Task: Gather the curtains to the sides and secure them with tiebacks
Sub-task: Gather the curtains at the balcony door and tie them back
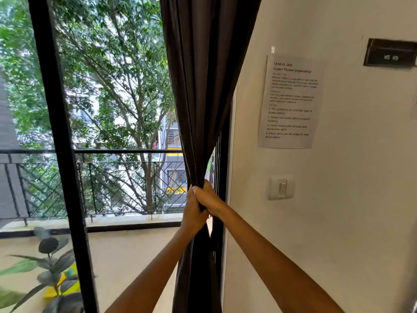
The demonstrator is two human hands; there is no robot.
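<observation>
Two bare forearms reach forward from the bottom edge. The left hand [193, 213] and right hand [208, 196] meet on the curtain [203, 86], fingers curled round the gathered cloth; both grips are tight on the fabric, the right just above the left and touching it. The curtain is dark brown, matte, woven cloth, hanging in deep vertical folds and pinched to a narrow waist at the hands, beside the wall [338, 199] at the window's right edge. No tieback can be made out.

A white paper sheet [291, 101] is stuck to the smooth cream wall. Legible lines: "TASK ID", "Curtain Tie-back Organization", "3. Gather curtains with tie-backs and secure them tightly". Smaller print is blurred. A dark rectangular plaque [391, 55] reads roughly "WS 05". A white plastic rocker switch [281, 188] sits below the sheet.

A black frame [58, 132] divides the glass. Outside: a metal lattice railing [112, 186], trees, and a broad-leaved plant [52, 267].
</observation>
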